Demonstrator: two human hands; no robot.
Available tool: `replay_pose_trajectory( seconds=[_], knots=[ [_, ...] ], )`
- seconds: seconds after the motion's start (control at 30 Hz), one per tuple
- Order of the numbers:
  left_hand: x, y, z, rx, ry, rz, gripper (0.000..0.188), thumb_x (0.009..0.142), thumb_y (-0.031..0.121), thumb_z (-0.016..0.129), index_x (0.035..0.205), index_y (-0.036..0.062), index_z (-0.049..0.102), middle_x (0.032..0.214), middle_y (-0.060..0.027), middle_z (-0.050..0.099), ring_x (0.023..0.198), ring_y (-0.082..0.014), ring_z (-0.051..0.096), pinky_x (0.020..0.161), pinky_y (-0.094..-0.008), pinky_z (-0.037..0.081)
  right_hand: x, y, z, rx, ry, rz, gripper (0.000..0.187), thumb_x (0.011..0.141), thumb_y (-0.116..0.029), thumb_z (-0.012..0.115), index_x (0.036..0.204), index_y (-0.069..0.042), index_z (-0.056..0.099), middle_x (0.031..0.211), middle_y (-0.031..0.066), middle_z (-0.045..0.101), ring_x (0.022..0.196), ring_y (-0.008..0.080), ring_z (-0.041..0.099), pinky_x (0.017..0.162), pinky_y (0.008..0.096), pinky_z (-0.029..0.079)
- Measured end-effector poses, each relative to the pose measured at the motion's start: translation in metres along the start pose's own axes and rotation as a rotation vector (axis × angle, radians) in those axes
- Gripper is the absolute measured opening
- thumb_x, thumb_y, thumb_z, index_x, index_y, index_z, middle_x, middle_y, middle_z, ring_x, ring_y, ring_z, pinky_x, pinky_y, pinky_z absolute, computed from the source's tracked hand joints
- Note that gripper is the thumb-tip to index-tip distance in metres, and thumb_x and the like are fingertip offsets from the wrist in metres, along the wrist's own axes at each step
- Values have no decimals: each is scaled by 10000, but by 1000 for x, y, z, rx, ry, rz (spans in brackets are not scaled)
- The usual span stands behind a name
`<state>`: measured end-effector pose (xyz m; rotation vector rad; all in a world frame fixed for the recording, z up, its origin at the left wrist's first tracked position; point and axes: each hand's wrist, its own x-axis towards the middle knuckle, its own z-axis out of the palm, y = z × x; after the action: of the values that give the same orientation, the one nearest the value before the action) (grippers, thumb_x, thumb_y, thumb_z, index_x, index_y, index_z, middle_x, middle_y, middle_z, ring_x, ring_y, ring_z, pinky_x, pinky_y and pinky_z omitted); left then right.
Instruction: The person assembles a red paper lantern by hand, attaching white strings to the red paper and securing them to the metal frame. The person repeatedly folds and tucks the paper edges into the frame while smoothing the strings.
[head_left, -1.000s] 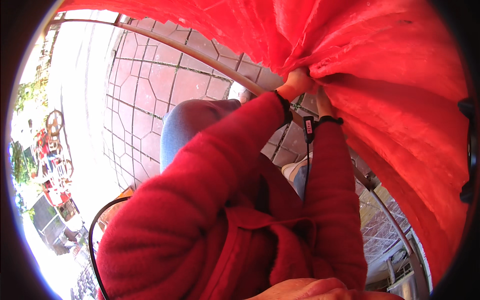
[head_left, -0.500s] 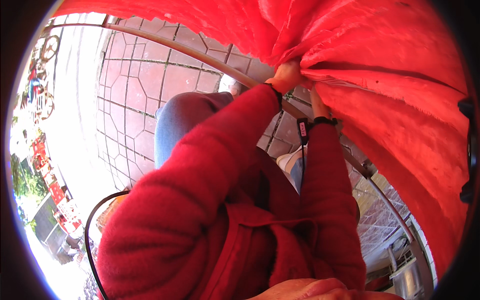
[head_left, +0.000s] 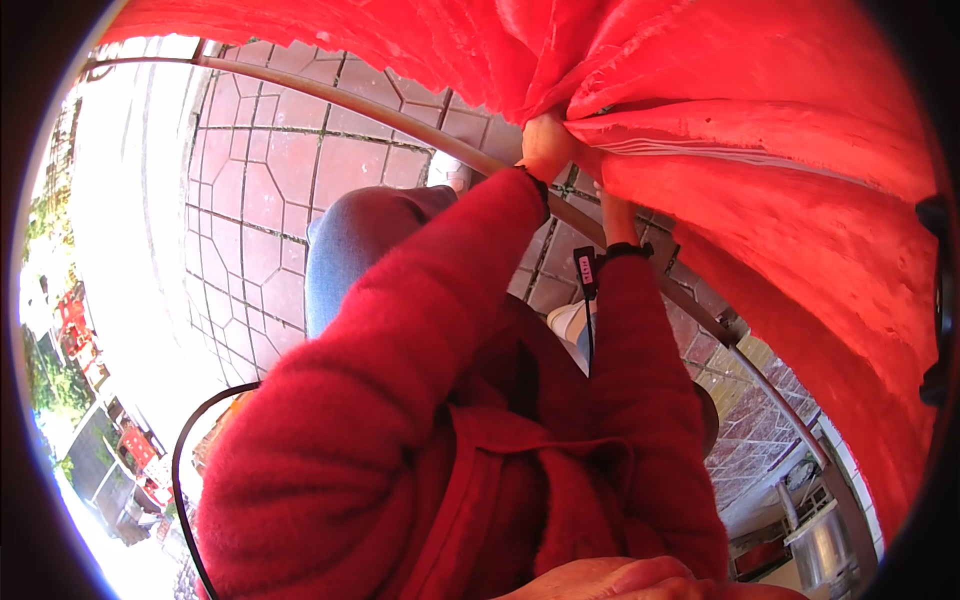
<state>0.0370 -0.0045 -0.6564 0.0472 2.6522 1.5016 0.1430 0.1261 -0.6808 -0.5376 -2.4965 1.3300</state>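
Note:
A large sheet of red cloth [head_left: 800, 215] fills the upper and right part of the head view, drawn into tight folds at one spot. At that spot my left hand [head_left: 547, 145] is closed around the gathered cloth. Just below and to the right, my right hand [head_left: 617, 213] reaches up to the cloth's lower edge, its fingers mostly hidden behind the fabric. Thin white strands [head_left: 700, 150] run along a fold to the right of my left hand. Both arms wear red fuzzy sleeves, and a small black device [head_left: 585, 270] sits by my right wrist.
A brown metal rail [head_left: 400, 120] curves across beneath the cloth and my hands. Below lies reddish paving [head_left: 260, 190]. A silvery metal cylinder [head_left: 825, 548] stands at the lower right. A black cable [head_left: 178, 470] loops at the left, and bright street clutter lies beyond.
Both hands have shifted slightly left, with the gathered cloth following my left hand. More of the white strands in the fold now shows.

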Motion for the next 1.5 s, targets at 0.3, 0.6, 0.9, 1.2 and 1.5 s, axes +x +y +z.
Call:
replay_pose_trajectory(
  seconds=[0.3,0.6,0.9,1.2,1.5],
  knots=[
    [-3,12,-10,115,-204,-126,428,782,334,732,1128,85,686,1036,-241,696,1019,-422,657,818,-496,528,10,5,34,-138,15,-109,198,886,-165,657,1023,-24,679,1064,188,672,1001,324,616,884,452,477],
    [-7,7,-8,5,-54,34,366,828,283,683,1132,79,672,1050,-229,692,1022,-440,644,814,-494,523,44,-1,16,-386,200,-248,284,963,-219,525,1108,-7,646,1099,231,674,997,394,629,915,474,470],
    [18,-28,10,133,-33,-269,302,852,281,638,1048,62,707,1025,-203,714,983,-430,663,832,-497,522,25,-1,-7,20,32,346,461,1015,-310,447,1387,-39,457,1411,150,481,1217,287,525,795,398,543],
    [9,-39,12,322,-582,-160,201,884,218,621,1021,85,682,901,-103,696,812,-266,674,695,-378,542,24,45,18,297,18,974,473,996,-380,520,1363,-82,517,1327,85,536,1064,244,590,659,376,569],
    [-17,-32,9,-389,-638,387,164,929,157,594,1072,100,650,913,-32,690,822,-191,665,709,-322,544,10,74,42,124,159,593,351,953,-355,574,1142,-64,624,996,51,673,782,183,651,534,341,503]
  ],
)
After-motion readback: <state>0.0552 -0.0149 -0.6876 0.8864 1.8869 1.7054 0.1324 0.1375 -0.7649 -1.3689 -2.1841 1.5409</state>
